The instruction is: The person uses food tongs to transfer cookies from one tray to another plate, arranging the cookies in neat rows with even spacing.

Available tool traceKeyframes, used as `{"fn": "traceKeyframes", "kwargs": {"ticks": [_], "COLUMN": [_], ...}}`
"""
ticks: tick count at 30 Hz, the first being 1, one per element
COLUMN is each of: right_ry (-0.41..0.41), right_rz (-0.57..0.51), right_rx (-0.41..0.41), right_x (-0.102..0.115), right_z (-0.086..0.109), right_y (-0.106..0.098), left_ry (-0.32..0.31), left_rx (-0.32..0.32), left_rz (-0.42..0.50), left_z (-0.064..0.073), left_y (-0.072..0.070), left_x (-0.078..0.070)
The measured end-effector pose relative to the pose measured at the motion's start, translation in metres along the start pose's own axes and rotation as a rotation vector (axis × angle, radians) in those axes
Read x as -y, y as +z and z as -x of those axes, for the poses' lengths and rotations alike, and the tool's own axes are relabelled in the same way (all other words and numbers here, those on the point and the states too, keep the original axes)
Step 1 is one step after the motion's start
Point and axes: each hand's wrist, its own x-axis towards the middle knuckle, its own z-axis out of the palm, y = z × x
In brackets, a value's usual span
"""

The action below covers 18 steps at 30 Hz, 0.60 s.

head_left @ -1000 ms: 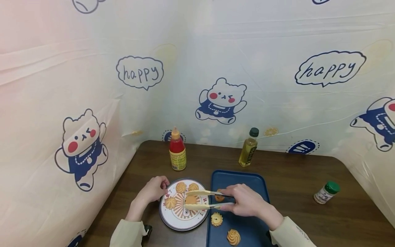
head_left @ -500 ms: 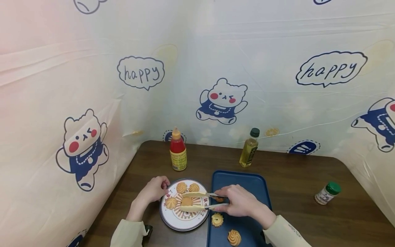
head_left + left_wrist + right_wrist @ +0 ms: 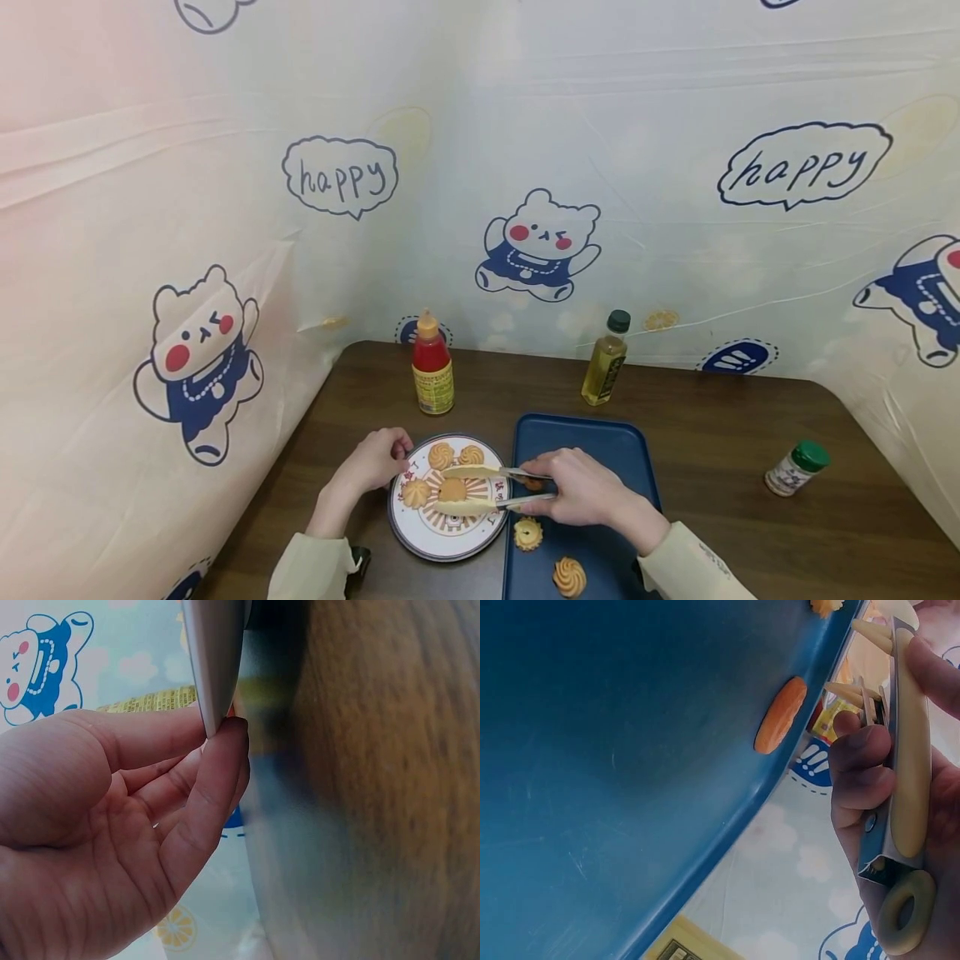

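My left hand [image 3: 378, 460] pinches the far-left rim of a round white patterned plate [image 3: 442, 546]; in the left wrist view the thumb lies on one face of the plate [image 3: 215, 660] and the fingers on the other. My right hand [image 3: 581, 487] grips metal tongs [image 3: 510, 504] with cream tips, reaching over the plate from the right. Between the tips is a round cookie [image 3: 452, 490] above the plate's middle. Three more swirled cookies, one of them a left-hand cookie [image 3: 416, 493], rest on the plate. The right wrist view shows fingers wrapped round the tongs' handle [image 3: 909, 757].
A blue tray [image 3: 585, 433] stands right of the plate, bearing a ring-shaped cookie [image 3: 527, 533], a swirled cookie [image 3: 569, 577] and another partly hidden by the right hand. Behind are a red sauce bottle [image 3: 432, 375] and an oil bottle [image 3: 604, 367]; a green-capped jar [image 3: 795, 468] is far right.
Over the first half second the right hand and tongs shifted slightly left, the cookie between the tips moving along. Since then they stay nearly still. The left hand keeps its place on the rim.
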Motion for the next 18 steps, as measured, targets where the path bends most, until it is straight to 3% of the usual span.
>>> {"fn": "traceKeyframes", "kwargs": {"ticks": [18], "right_ry": [0.006], "right_rz": [-0.027], "right_rx": [-0.009], "right_x": [0.004], "right_z": [0.007], "right_y": [-0.012], "left_ry": [0.008], "left_rx": [-0.004], "left_rz": [0.004], "left_z": [-0.001], "left_y": [0.0], "left_x": [0.001]}}
